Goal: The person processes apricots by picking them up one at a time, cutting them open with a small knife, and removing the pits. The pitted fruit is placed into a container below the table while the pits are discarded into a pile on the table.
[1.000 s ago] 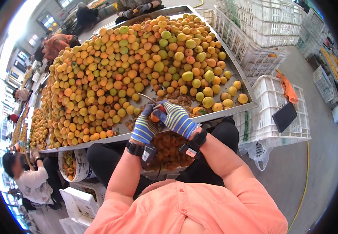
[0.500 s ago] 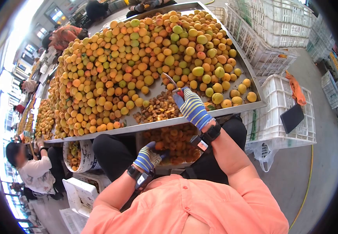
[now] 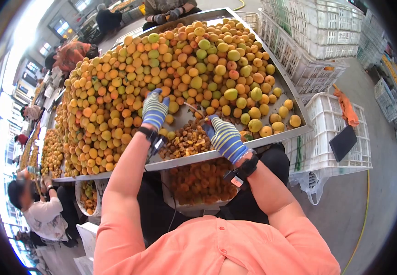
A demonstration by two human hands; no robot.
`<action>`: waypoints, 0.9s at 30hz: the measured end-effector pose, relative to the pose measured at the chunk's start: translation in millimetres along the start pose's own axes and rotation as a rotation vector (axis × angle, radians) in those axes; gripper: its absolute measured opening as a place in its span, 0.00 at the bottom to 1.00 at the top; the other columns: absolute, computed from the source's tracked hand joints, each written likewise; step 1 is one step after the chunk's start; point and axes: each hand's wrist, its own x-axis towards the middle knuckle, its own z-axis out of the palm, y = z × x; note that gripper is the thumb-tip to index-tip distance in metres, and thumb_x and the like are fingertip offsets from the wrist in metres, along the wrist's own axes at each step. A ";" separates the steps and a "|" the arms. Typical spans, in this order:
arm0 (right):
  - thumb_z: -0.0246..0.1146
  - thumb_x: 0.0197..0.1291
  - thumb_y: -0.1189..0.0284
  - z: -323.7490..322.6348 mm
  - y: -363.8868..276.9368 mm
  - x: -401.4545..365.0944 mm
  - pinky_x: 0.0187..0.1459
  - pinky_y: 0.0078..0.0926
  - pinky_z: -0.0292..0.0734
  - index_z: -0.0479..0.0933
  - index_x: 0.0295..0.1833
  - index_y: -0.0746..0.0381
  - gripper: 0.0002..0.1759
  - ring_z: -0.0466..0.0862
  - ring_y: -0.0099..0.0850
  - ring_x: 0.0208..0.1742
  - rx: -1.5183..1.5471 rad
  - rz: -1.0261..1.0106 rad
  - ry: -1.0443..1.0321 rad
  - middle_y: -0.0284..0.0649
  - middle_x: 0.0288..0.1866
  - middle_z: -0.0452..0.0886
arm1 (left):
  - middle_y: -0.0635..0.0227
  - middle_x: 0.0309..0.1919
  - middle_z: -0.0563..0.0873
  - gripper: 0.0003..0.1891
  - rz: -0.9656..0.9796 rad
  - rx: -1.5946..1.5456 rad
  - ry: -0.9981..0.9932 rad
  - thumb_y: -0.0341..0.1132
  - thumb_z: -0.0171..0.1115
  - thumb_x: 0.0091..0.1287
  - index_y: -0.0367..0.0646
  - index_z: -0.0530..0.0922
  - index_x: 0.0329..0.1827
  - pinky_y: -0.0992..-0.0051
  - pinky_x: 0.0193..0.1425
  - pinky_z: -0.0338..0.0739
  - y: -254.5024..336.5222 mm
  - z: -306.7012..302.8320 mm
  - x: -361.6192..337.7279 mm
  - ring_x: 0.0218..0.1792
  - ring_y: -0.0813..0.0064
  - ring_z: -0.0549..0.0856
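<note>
My left hand [image 3: 155, 110], in a striped glove, reaches over the near side of a heap of apricots [image 3: 116, 87]. Its fingers are apart and at the fruit; nothing shows held in them. My right hand [image 3: 226, 139], gloved alike, is closed around the handle of a curved knife [image 3: 194, 109], whose thin blade points up and left over the metal table [image 3: 180, 158]. Just left of that hand lies a small mound of brown apricot pits [image 3: 184, 141]. Below the table edge, between my legs, a container holds orange apricot pieces [image 3: 203, 183].
White plastic crates [image 3: 317, 36] are stacked at the right. A nearer crate [image 3: 359, 114] carries an orange cloth [image 3: 346, 107] and a dark flat object [image 3: 343, 142]. A white bucket [image 3: 98, 197] stands below the table. One co-worker [image 3: 47, 213] sits at left; another person's hands [image 3: 168, 16] show opposite.
My left hand has moved from over the container at my lap up to the apricot heap, and its fingers have opened. My right hand stays nearly in place, the knife blade now tilted lower leftward.
</note>
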 end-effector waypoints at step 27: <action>0.58 0.65 0.67 18.1 1.4 5.8 0.30 0.43 0.73 0.75 0.41 0.69 0.14 0.80 0.53 0.32 0.522 -0.012 0.038 0.57 0.29 0.79 | 0.59 0.43 0.81 0.21 -0.658 -2.066 -0.626 0.41 0.55 0.68 0.38 0.72 0.59 0.73 0.42 0.82 40.5 4.2 -90.3 0.37 0.69 0.82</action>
